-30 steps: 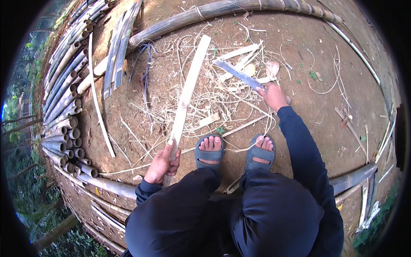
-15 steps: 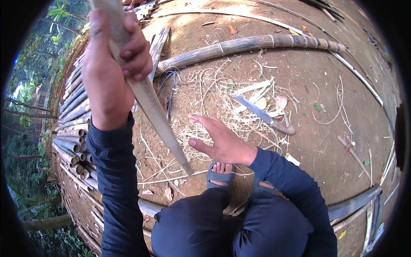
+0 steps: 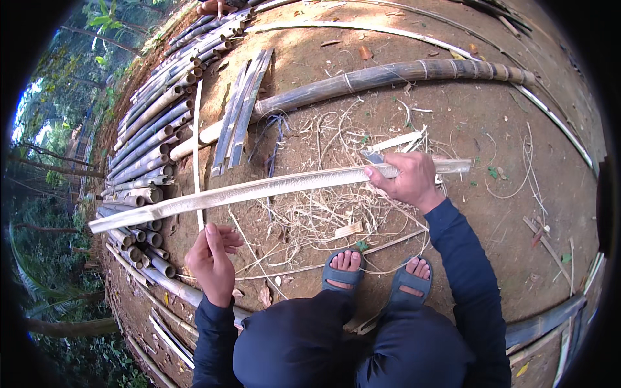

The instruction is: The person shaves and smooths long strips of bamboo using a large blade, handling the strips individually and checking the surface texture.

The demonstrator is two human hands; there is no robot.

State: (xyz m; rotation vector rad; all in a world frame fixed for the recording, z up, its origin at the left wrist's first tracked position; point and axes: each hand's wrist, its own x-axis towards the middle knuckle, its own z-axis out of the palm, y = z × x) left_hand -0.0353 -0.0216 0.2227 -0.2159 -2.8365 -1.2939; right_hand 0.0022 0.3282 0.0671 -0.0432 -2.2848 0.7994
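Bamboo strip held by right hand (left hand loose, just below).

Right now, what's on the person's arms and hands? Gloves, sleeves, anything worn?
Both hands are bare: no gloves, rings or watch visible on the left hand or right hand. Both arms wear long dark navy sleeves, plain and snug, reaching to the wrists, with no markings visible.

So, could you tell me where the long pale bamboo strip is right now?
In the head view the bamboo strip lies across the middle, gripped near its right end by the right hand, above the empty left hand.
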